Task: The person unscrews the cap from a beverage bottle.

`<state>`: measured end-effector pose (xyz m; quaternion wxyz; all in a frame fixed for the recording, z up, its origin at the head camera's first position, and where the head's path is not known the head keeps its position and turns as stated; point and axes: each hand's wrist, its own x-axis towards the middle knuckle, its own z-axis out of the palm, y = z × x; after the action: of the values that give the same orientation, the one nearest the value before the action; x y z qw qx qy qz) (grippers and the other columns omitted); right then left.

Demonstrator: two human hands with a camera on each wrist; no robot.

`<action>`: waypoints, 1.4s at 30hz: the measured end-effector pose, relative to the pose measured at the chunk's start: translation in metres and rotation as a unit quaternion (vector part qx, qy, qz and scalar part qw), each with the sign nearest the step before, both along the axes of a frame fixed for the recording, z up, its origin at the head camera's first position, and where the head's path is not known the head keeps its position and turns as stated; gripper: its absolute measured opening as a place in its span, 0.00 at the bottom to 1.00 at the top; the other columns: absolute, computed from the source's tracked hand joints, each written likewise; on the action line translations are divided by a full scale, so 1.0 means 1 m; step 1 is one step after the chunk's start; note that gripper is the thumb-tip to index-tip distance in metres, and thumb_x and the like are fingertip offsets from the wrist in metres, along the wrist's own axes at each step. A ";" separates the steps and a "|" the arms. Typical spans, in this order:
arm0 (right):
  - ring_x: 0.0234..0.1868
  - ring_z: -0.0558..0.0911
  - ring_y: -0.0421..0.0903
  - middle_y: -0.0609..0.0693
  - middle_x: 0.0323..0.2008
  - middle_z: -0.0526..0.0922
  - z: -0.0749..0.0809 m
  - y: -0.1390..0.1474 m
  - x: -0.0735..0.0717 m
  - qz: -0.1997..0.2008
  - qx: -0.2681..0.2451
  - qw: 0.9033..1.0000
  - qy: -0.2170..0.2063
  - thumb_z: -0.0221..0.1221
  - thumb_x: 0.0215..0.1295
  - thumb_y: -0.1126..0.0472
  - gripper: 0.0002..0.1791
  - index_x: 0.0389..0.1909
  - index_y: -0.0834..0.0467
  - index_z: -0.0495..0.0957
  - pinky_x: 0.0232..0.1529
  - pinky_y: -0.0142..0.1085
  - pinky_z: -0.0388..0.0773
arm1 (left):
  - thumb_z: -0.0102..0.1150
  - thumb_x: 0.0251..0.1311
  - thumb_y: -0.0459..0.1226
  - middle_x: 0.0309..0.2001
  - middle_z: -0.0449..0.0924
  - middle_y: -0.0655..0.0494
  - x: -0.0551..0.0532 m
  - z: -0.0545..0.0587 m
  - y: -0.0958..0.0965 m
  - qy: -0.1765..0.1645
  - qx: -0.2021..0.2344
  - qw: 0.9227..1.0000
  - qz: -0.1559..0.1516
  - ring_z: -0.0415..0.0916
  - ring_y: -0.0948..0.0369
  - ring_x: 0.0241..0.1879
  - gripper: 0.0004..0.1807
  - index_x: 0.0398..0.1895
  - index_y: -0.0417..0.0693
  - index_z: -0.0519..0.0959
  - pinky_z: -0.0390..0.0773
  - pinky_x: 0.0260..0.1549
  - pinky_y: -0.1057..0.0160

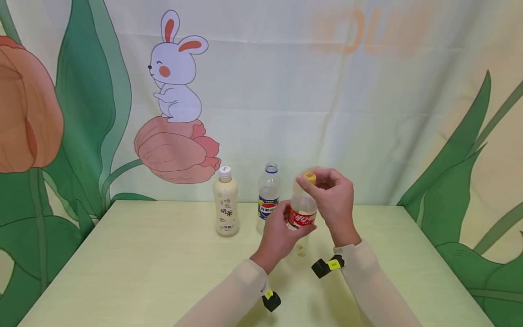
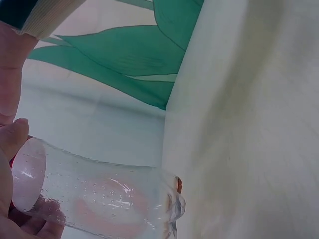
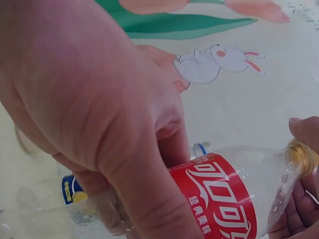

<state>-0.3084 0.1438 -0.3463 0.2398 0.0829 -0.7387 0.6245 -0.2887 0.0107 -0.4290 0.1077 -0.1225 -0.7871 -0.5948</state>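
Note:
A clear plastic cola bottle (image 1: 303,203) with a red label (image 3: 219,191) stands nearly upright in front of me, held in both hands. My left hand (image 1: 281,236) grips its body around the label, thumb across the front. At the top, my right hand (image 1: 336,197) pinches the yellow cap (image 1: 310,177) between thumb and fingers. The cap sits at the bottle's neck. Below the label the bottle shows clear, with droplets on its wall and its ridged base (image 2: 172,204) over the table.
Behind the left hand stands a clear bottle (image 1: 268,184) with a blue label and an uncapped mouth. Left of it is a cream-coloured milk tea bottle (image 1: 227,213) with a white cap. The pale table (image 1: 143,259) ends at a printed curtain (image 1: 261,91).

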 end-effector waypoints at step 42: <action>0.38 0.83 0.47 0.46 0.30 0.87 0.015 -0.040 0.045 0.175 0.001 0.983 0.047 0.77 0.55 0.61 0.11 0.34 0.61 0.86 0.44 0.37 0.83 | 0.83 0.47 0.41 0.52 0.85 0.60 0.046 0.000 -0.062 0.093 0.041 0.995 -0.011 0.83 0.59 0.51 0.34 0.59 0.56 0.78 0.84 0.54 0.59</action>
<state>-0.2634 0.1043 -0.3312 0.1613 0.2404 -0.7016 0.6512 -0.2424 -0.0509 -0.4287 0.1782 -0.1816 -0.7475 -0.6137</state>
